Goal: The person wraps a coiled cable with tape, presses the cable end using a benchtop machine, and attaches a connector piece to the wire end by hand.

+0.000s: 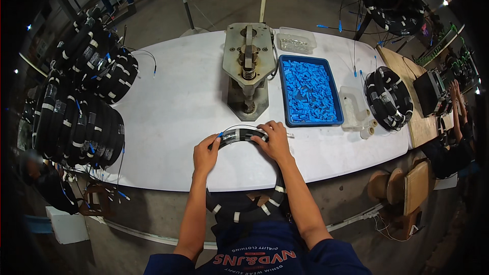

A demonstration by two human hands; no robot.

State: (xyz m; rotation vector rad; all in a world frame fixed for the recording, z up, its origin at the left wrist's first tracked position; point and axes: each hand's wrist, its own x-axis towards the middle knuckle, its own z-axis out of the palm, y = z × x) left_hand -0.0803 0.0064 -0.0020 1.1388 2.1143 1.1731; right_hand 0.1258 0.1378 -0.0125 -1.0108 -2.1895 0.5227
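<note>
Coil [236, 136] looks springy, weighty; best held by its rim, where left hand [206, 154] and right hand [275, 141] both grip it, curled closed.

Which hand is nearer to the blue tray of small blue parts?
Right. The right hand is just off the near left corner of the blue tray; the left hand is farther to its left.

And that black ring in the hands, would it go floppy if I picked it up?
Probably not much: the black ring looks thick, and white bands wrap it, so it should keep its round shape. It might feel slippery where shiny clear wrap covers it.
</note>
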